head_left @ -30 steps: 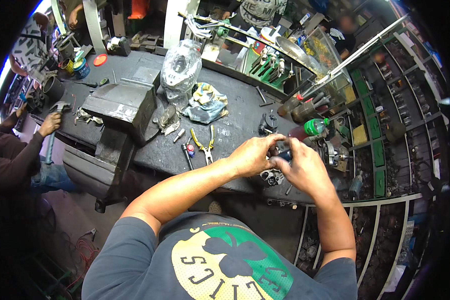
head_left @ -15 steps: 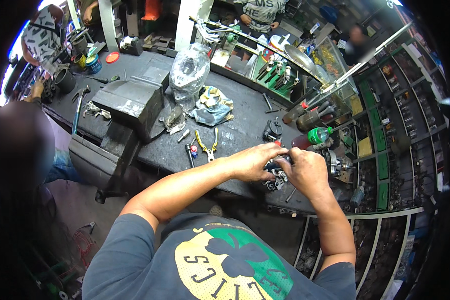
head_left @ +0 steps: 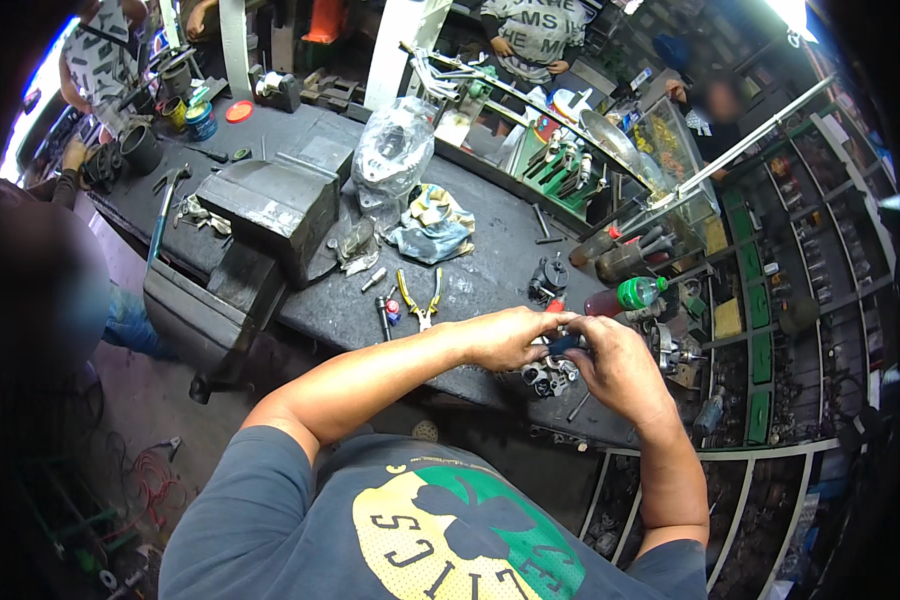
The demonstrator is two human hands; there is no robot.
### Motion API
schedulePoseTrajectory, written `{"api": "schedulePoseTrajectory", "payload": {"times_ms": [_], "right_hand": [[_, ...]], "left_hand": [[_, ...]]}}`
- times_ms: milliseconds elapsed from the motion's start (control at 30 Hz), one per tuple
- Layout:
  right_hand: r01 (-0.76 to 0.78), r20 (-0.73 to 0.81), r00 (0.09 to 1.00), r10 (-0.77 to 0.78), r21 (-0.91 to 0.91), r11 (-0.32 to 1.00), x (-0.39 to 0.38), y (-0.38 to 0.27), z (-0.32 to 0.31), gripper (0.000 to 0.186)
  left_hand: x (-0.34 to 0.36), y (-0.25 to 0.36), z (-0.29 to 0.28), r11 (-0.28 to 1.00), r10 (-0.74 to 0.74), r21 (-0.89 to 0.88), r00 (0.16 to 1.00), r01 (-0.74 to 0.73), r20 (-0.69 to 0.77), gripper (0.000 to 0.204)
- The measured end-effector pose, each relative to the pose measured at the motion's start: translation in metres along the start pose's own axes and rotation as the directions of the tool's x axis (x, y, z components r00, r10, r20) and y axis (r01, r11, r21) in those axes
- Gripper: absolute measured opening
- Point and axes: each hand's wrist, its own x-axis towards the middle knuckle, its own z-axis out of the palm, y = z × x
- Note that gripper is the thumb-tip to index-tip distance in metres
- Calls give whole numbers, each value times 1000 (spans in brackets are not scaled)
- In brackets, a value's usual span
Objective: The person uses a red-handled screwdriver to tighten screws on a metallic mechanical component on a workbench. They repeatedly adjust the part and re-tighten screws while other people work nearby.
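Observation:
My left hand (head_left: 510, 338) and my right hand (head_left: 622, 365) meet over the right part of the workbench, fingertips touching or nearly so. Between them they grip a small dark blue piece (head_left: 564, 345), mostly hidden by the fingers. Just below lies a silver metal part (head_left: 550, 378) with round openings, close to the bench's front edge. Something red (head_left: 557, 304) shows behind the left fingertips. Yellow-and-black pliers (head_left: 420, 298) lie with handles spread left of my hands. A black round part (head_left: 548, 278) sits beyond them.
A large bench vise (head_left: 270, 205) fills the left side, a hammer (head_left: 163, 215) beside it. Behind the pliers are a stained rag (head_left: 432, 225) and a plastic-wrapped metal part (head_left: 392, 160). A green-topped bottle (head_left: 625, 296) lies at right, near metal shelving (head_left: 760, 330). Other people stand around the bench.
My hands have opened a little gap between them, revealing the dark blue piece and more of the silver part below. The whole view has shifted slightly.

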Motion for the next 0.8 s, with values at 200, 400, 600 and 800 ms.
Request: {"api": "schedulePoseTrajectory", "payload": {"times_ms": [200, 400, 600, 800], "right_hand": [[-185, 176, 961, 214, -167, 968, -6, -8, -3, 45], [-228, 108, 956, 272, -310, 923, -4, -2, 18, 37], [-219, 173, 956, 235, -108, 970, -10, -5, -1, 34], [-40, 169, 985, 29, 65, 997, -2, -25, -12, 39]], "left_hand": [[4, 6, -1, 993, -44, 109, 999, 43, 7, 80], [-1, -10, 14, 976, 105, 205, 986, -77, -130, 72], [-6, -6, 26, 990, 140, 32, 982, -137, -124, 74], [-9, -1, 25, 995, 12, 102, 984, 6, -176, 61]]}}
